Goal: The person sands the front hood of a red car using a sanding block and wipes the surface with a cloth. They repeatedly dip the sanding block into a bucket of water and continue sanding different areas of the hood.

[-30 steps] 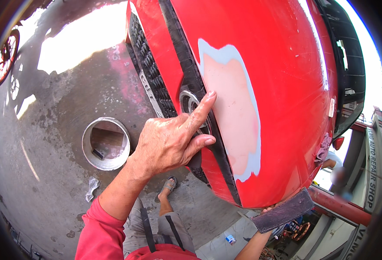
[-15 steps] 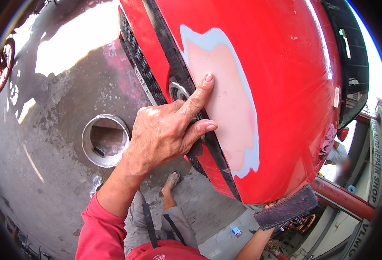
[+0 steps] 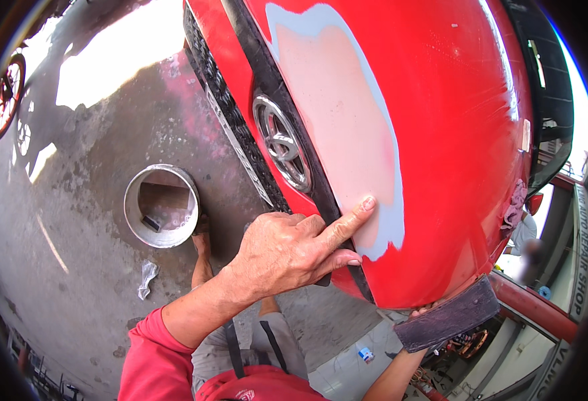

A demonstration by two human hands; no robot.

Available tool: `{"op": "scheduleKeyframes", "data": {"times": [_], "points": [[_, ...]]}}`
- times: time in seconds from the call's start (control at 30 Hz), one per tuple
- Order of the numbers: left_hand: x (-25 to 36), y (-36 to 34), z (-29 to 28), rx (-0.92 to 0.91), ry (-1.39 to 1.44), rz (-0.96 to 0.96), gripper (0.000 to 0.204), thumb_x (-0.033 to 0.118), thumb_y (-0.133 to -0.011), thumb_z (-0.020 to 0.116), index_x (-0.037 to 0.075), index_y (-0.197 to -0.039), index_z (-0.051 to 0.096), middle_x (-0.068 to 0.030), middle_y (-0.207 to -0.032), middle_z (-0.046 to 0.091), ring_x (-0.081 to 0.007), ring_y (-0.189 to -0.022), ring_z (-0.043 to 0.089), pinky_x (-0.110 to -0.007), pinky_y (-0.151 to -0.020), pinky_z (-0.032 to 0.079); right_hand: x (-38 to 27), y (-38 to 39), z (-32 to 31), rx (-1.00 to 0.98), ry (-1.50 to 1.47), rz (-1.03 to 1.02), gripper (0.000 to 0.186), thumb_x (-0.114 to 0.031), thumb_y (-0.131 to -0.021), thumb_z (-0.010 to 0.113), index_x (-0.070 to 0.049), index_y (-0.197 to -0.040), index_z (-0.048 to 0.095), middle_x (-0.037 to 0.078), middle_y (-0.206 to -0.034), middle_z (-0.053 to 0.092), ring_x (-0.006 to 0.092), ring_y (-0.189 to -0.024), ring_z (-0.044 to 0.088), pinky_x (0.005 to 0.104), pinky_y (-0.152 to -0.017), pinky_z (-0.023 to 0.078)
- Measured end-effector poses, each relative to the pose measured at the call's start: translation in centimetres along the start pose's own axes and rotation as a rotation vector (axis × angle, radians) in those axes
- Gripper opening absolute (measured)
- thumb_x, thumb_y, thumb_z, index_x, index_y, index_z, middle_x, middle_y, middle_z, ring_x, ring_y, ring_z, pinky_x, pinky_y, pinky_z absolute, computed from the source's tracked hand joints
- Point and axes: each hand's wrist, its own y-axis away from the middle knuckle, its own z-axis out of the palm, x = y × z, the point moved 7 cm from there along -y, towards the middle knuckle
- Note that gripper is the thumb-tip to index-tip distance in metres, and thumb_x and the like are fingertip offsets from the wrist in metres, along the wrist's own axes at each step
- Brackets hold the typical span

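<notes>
A red car hood point(image 3: 454, 127) carries a pale pink filler patch point(image 3: 337, 100) with a ragged blue-grey border. My left hand point(image 3: 287, 250) reaches over the front edge, its index fingertip resting on the patch's lower end. The thumb lies along the black trim strip, and the other fingers are curled. A small dark piece shows under this hand; its kind is hidden. At the hood's near corner my right hand point(image 3: 419, 312) is wrapped round a dark purple-grey sanding pad point(image 3: 451, 314), which covers most of its fingers.
A chrome emblem point(image 3: 282, 144) and black grille sit on the car's front. On the concrete floor stands a round whitish tub point(image 3: 163, 237), with crumpled clear plastic point(image 3: 147, 278) beside it. A pink rag point(image 3: 515, 204) lies by the hood's far right side. Another person point(image 3: 524, 237) is behind it.
My left hand has moved down along the patch, from its middle to its lower end, uncovering the emblem. The right hand keeps hold of the sanding pad. My view has shifted slightly.
</notes>
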Motion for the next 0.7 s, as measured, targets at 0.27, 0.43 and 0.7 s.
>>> {"op": "scheduleKeyframes", "data": {"times": [0.27,0.43,0.7], "points": [[4.3,2.1,4.7,0.022,-0.017,0.026,0.078,0.051,-0.093,0.074,0.017,-0.161,0.052,-0.0007,-0.063,0.051,-0.016,-0.054,0.06,-0.032,-0.052,0.05,-0.2,1.0,-1.5,-0.056,-0.014,0.045,0.071,-0.057,-0.113,0.034,-0.013,-0.169,0.032,0.025,-0.165,0.043,0.0423,-0.152,0.043,0.0641,-0.128,0.025],[6.3,3.6,8.0,0.033,0.019,-0.006,0.076,0.051,-0.097,0.07,0.021,-0.164,0.048,-0.0018,-0.062,0.05,-0.0175,-0.052,0.059,-0.035,-0.048,0.048,-0.5,1.1,-2.2,-0.082,-0.027,0.092,0.072,-0.058,-0.113,0.033,-0.013,-0.17,0.031,0.025,-0.167,0.041,0.0421,-0.153,0.042,0.0646,-0.128,0.023],[4.6,4.1,7.0,0.151,-0.074,-0.11,0.087,0.047,-0.092,0.078,0.009,-0.163,0.047,-0.0032,-0.069,0.056,-0.0194,-0.057,0.06,-0.036,-0.054,0.048,-0.1,-0.2,-0.4,-0.256,-0.068,0.195,0.089,-0.071,-0.103,0.051,-0.023,-0.173,0.023,0.025,-0.169,0.036,0.0417,-0.158,0.033,0.0813,-0.122,0.01]]}}
